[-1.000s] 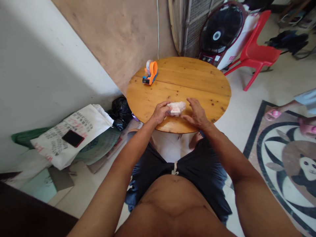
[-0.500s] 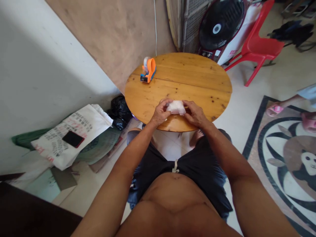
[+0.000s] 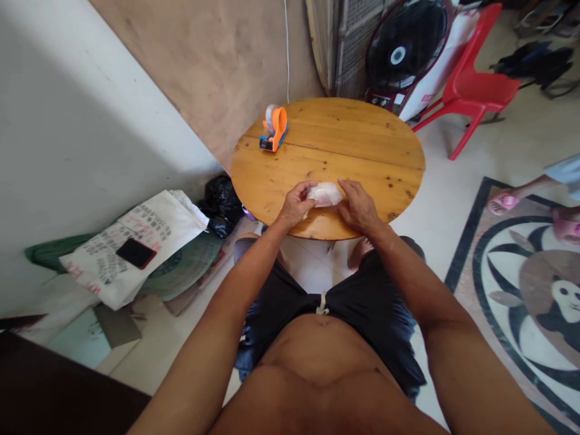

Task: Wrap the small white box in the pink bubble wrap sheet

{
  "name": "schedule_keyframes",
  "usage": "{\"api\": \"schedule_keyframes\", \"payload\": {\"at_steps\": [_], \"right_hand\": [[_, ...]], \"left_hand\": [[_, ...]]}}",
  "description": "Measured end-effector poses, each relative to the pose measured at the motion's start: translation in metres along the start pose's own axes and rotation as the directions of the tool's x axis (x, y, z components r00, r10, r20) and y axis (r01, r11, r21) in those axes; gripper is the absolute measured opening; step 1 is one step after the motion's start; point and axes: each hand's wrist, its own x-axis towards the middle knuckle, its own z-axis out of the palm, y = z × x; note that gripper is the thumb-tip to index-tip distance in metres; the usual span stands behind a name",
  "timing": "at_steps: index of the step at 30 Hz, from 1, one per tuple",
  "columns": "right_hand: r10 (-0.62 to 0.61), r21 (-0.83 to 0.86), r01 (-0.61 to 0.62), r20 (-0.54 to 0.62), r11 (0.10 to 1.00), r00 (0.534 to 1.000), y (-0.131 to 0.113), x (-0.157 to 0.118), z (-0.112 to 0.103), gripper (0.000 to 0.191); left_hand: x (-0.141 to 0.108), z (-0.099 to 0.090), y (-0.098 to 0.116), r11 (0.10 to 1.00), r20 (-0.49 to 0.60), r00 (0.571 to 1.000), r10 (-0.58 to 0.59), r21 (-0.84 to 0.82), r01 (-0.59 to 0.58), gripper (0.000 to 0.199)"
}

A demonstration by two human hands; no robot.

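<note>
White wrapped packet (image 3: 325, 194) is being gripped at its left end by the left hand (image 3: 295, 206), fingers and thumb clamped on it. Its right end is being cupped by the right hand (image 3: 359, 207), fingers curved; whether it is being touched there cannot be told. Packet is being held at the near side of the round wooden table (image 3: 357, 142). Orange-and-blue tape dispenser (image 3: 279, 124) is being supported at the table's far left.
</note>
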Motion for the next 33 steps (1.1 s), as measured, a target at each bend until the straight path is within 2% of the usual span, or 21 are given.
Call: {"api": "schedule_keyframes", "payload": {"at_steps": [5, 11, 16, 22, 27, 30, 33], "right_hand": [[-0.043, -0.085, 0.042, -0.01, 0.996, 0.999, -0.005, 0.003, -0.001, 0.055], [-0.061, -0.044, 0.059, -0.031, 0.997, 0.998, -0.011, 0.009, -0.001, 0.033], [-0.146, -0.037, 0.146, 0.003, 0.989, 0.989, -0.016, 0.012, -0.002, 0.022], [-0.232, 0.004, 0.232, 0.019, 0.973, 0.973, -0.019, 0.014, -0.003, 0.018], [-0.202, -0.004, 0.202, -0.013, 0.979, 0.979, -0.024, 0.017, -0.002, 0.022], [-0.182, 0.029, 0.184, -0.048, 0.983, 0.982, -0.029, 0.02, -0.003, 0.023], [-0.144, 0.112, 0.159, -0.131, 0.981, 0.981, -0.034, 0.025, -0.008, 0.022]], "left_hand": [[0.0, 0.0, 0.0, 0.999, -0.057, 0.997, -0.046, -0.031, 0.044, 0.052], [-0.001, 0.0, 0.002, 0.998, -0.039, 0.998, -0.05, -0.034, 0.049, 0.05], [0.0, -0.001, 0.003, 0.997, -0.034, 0.997, -0.07, -0.028, 0.069, 0.051], [0.0, 0.0, 0.002, 0.997, -0.01, 0.999, -0.042, -0.067, 0.042, 0.05], [0.0, 0.001, 0.001, 0.999, -0.021, 0.999, -0.035, -0.028, 0.034, 0.049], [0.0, 0.0, -0.002, 1.0, 0.011, 1.0, 0.01, 0.002, -0.01, 0.051], [0.001, -0.001, -0.008, 0.995, 0.038, 0.996, 0.079, 0.058, -0.081, 0.051]]}}
